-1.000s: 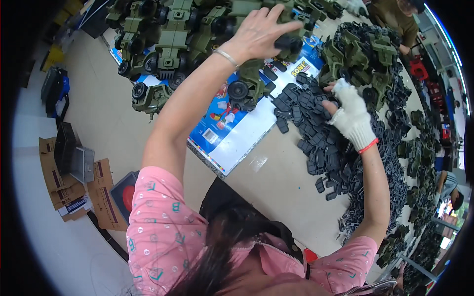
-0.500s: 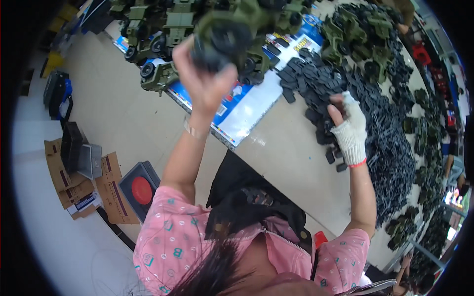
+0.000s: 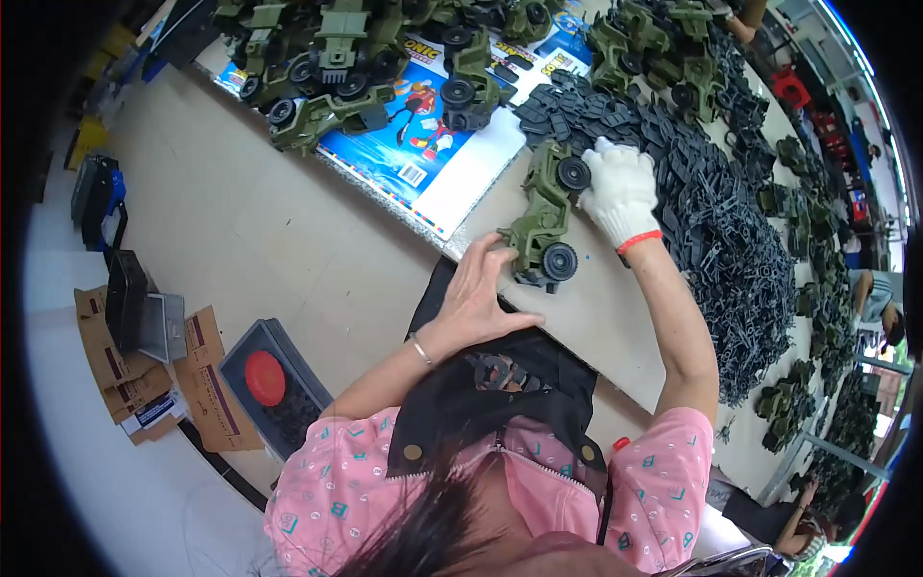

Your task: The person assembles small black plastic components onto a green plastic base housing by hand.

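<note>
A green toy jeep [image 3: 544,216] with black wheels lies on the bench before me. My left hand [image 3: 473,293] is bare, its thumb and fingers spread wide; the fingertips reach the jeep's near end without gripping it. Beside the jeep's far wheel is my right hand [image 3: 620,188], in a white knitted glove with a red cuff. Its fingers curl downward at the edge of a heap of flat black plastic parts [image 3: 663,130]. Whatever lies under those fingers is hidden.
More green toy jeeps [image 3: 332,120] crowd a printed blue-and-white sheet [image 3: 452,197] at the far side. Thin dark parts [image 3: 735,279] are heaped to the right. A grey bin [image 3: 250,337] with a red round piece stands at the left, near cardboard [image 3: 213,370]. Other people sit at far right.
My left hand has come down from the far jeeps, bringing one jeep nearer and letting it go on the bench. My right hand has shifted left beside it, its back now upward.
</note>
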A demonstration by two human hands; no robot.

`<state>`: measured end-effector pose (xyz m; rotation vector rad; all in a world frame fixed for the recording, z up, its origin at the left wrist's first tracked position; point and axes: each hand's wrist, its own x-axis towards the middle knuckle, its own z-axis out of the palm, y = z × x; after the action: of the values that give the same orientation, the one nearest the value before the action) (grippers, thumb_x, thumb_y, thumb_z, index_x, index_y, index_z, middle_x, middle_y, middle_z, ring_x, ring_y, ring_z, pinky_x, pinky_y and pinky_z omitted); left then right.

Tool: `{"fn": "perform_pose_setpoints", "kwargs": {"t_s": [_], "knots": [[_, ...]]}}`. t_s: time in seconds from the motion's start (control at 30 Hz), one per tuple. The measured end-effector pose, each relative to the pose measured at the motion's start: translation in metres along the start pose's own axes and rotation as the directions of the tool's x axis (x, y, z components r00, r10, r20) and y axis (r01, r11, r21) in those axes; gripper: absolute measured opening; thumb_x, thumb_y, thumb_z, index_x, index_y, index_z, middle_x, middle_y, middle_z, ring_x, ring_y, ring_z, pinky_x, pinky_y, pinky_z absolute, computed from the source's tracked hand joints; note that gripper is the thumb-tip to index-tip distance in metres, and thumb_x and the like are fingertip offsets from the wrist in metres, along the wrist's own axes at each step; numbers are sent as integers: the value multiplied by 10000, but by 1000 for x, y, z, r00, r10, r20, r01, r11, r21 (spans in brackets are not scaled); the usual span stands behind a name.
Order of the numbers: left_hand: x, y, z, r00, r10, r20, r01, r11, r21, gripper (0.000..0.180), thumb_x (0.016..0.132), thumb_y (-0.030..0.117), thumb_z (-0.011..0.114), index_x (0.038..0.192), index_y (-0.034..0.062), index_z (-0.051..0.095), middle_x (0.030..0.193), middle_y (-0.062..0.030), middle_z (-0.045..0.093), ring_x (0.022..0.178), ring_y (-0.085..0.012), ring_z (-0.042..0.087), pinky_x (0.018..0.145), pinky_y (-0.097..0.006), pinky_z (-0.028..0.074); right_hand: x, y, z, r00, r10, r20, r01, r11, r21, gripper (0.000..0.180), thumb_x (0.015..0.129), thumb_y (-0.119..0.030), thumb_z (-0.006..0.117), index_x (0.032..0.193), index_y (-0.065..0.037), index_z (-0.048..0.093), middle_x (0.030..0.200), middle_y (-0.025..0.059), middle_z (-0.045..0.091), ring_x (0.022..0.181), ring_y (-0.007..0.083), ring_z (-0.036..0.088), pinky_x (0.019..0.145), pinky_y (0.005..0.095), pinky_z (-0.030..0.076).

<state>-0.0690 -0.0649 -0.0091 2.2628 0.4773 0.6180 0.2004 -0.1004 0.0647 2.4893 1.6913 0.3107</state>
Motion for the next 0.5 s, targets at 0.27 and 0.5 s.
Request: {"fn": "perform_pose_setpoints", "kwargs": {"t_s": [0.27,0.5], "knots": [[106,2,-32,962,140,-233,-153,988,-37,560,804,257,849,1257,19,621,1296,-200,569,1194,-389,593,999,-445,501,-25,45,-11,779,570,-262,-361,749,555,149,937,-192,656,976,-51,686,974,208,678,950,410,656,839,505,509],[85,26,-38,981,163,100,-171,983,72,758,741,389,888,1372,93,592,1472,-207,470,1366,-434,464,1108,-488,448,-168,-32,5,997,16,-76,-7,994,112,223,875,-281,745,1010,-106,719,1104,143,699,971,334,660,842,454,514]]}}
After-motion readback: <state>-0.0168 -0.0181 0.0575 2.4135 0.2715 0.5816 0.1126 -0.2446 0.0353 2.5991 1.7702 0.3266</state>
